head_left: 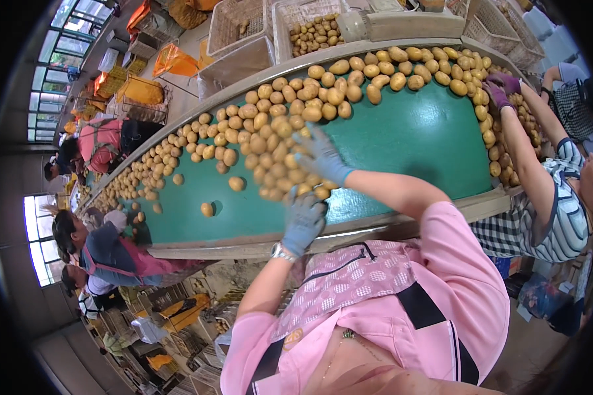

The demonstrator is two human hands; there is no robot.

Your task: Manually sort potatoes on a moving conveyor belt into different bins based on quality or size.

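Observation:
A heap of potatoes (280, 148) lies on the green conveyor belt (402, 138) in front of me, blurred by motion. My right hand (324, 157), in a grey-blue glove, reaches over the belt against the heap's right side. Its fingers are spread, and no potato is held in them. My left hand (303, 222), gloved alike, is at the belt's near edge. Its fingers point toward the heap's near end, apart, close to a few potatoes there. A watch (282, 253) is on my left wrist.
A wooden rail (375, 227) edges the belt on my side. More potatoes line the far side. At right, a co-worker's purple-gloved hands (501, 89) reach into potatoes. Other people stand along the left. Crates (238, 29) stand beyond the belt.

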